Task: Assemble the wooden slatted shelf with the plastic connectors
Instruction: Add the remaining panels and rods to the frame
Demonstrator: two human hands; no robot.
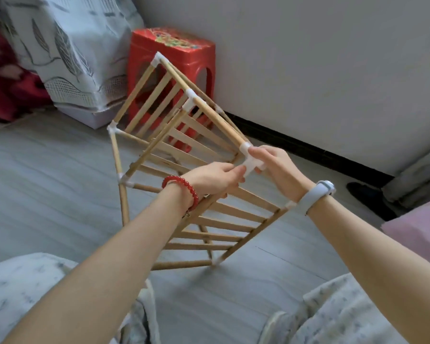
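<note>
Tilted wooden shelf [184,155], long axis running toward the wall; both hands, left [212,178] and right [274,165], pinch one white connector [252,163].

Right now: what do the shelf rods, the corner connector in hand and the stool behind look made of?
Shelf rods: pale tan, matte, probably unfinished wood or bamboo.
Connector, pinched by the left hand and right hand: milky, slightly translucent, likely soft plastic.
Stool: glossy red with moulded leg openings, likely plastic.

Pale matt wooden shelf [209,220], white plastic connectors [252,165]
</note>
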